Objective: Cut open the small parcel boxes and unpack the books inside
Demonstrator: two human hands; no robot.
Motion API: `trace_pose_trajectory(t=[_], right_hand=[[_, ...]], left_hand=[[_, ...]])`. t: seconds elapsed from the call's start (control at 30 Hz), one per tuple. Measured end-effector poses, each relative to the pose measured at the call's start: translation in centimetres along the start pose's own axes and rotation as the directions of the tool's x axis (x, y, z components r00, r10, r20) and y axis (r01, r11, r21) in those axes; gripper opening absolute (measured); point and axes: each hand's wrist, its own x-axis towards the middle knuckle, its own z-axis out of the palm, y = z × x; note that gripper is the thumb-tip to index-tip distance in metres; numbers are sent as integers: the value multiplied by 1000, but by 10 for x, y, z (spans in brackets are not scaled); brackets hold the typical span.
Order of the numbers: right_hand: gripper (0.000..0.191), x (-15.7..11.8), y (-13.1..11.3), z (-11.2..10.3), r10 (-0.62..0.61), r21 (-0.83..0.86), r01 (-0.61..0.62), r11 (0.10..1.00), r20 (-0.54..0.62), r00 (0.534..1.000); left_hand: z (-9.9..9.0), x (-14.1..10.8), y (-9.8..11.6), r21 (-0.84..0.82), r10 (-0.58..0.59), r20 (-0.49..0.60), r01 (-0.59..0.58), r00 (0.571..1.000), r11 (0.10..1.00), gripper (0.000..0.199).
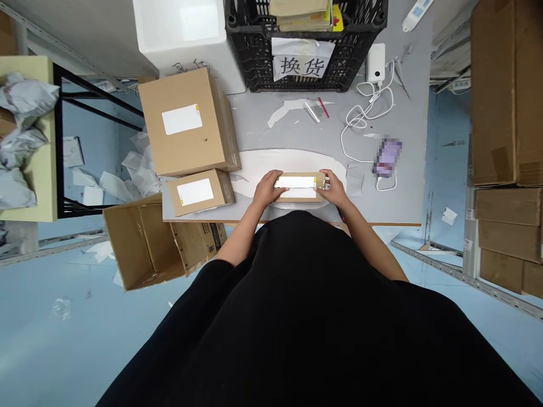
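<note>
On the grey counter [399, 198], a large cardboard carton [180, 121] and a smaller carton [199, 192] stand left of a white oval sheet [254, 169]. Over that sheet, a small kraft box [299, 195] with a white label sits between the left hand [268, 189] and the right hand [333, 189], their slightly spread fingers clasping its opposite ends.

Bright even light, faint shadows, wide-angle curving at edges, one pixelated patch [388, 157]
</note>
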Motion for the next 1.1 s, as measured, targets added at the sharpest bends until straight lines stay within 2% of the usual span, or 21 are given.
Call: trace_pose_trajectory(t=[0.1,0.2,0.27,0.37,0.5,0.6,0.7,0.77,0.83,0.93,1.0,1.1], right_hand=[[66,-1,-1,-4,-46,-94,46,994,2,999],[49,0,-1,-6,-110,-246,107,963,2,994],[43,0,-1,-6,-101,-315,96,944,1,995],[38,0,-2,-5,-54,-326,44,944,-22,998],[25,3,-5,-3,-31,-261,0,965,-116,993],[37,9,-6,0,37,-190,-78,979,-209,977],[44,17,-4,5,88,-60,-108,992,-268,959],[44,22,-2,11,146,40,-140,989,-291,946],[42,25,0,17,231,126,-202,971,-299,926],[38,28,1,23,337,219,-280,935,-295,894],[36,29,1,24,378,252,-310,917,-294,878],[35,30,1,21,407,243,-348,905,-265,874]], left_hand=[[1,-1,-3,53,1,5,-1,1000,999,56],[4,0,-4,101,-26,-23,28,999,994,48],[6,2,-5,102,-44,-44,49,998,994,48],[6,7,-5,35,-53,-73,56,996,998,45],[4,16,-7,-181,-121,-160,91,980,979,24],[5,25,-13,-407,-254,-223,147,941,902,16],[11,34,-19,-614,-380,-156,212,912,761,14],[16,40,-20,-695,-464,-96,275,881,665,12],[21,44,-19,-728,-551,-70,335,832,598,10],[29,48,-16,-733,-638,-53,404,768,547,9],[33,49,-16,-711,-659,-56,433,750,554,9],[35,50,-19,-636,-675,-104,474,730,609,11]])
